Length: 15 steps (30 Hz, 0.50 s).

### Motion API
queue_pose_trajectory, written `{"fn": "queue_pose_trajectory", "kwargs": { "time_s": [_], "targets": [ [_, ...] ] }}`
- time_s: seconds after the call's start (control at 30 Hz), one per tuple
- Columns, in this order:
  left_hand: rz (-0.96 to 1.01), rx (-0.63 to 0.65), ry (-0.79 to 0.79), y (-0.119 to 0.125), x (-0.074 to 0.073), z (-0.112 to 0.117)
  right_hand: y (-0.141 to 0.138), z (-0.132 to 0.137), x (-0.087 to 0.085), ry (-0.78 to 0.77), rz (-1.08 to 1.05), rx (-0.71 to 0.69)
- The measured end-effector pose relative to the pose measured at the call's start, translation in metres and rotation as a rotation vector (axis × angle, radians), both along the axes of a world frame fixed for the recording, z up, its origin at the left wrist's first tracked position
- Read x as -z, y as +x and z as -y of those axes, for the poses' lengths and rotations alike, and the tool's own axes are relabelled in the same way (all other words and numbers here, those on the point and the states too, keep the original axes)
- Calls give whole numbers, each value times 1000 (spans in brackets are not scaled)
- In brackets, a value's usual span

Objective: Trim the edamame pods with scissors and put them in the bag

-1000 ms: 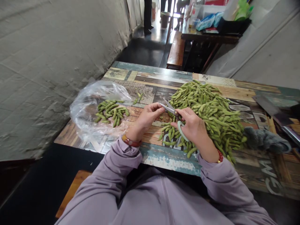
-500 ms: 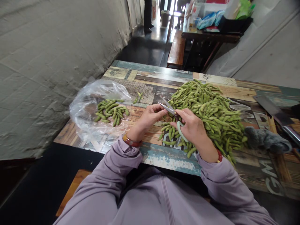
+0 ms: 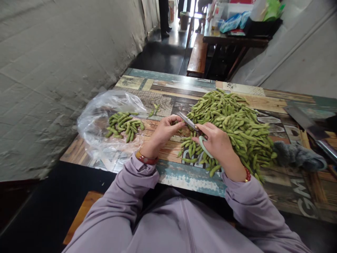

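My right hand (image 3: 214,140) grips a pair of scissors (image 3: 187,121) by its pale green handles. The blades point up and left and lie together. Just left of the tips, my left hand (image 3: 168,130) is closed in a pinch on an edamame pod, mostly hidden by the fingers. A large heap of edamame pods (image 3: 231,123) spreads beside and beyond my right hand. Left of my left hand, a smaller group of pods (image 3: 125,125) rests on a clear plastic bag (image 3: 92,116). A few cut bits (image 3: 154,109) lie on the patterned table (image 3: 168,158).
A cleaver (image 3: 302,121) and a grey cloth (image 3: 300,156) lie at the right of the table. A rough wall (image 3: 65,63) borders the left side. Beyond stand a wooden bench (image 3: 197,56), another laden table (image 3: 237,40) and people's legs (image 3: 163,17).
The scissor blades have gone from open to closed together. My left hand has shifted slightly left, away from the blades. The heap and the bag stay as they were.
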<state>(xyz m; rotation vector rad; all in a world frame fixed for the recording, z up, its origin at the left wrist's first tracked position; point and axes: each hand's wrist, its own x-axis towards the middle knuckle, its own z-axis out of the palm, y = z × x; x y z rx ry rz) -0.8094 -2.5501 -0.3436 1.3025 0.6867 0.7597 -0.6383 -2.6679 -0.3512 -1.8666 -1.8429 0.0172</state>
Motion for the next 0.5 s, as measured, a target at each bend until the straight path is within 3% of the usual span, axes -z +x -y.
{"fn": "queue_pose_trajectory", "kwargs": {
  "time_s": [0.17,0.5],
  "targets": [
    [60,-95,-137,-1,-3,-2,-1,0,-2,52,-22,62],
    [176,-89,-288,0,-3,-2,-5,-1,1,123,-80,-6]
  ]
}}
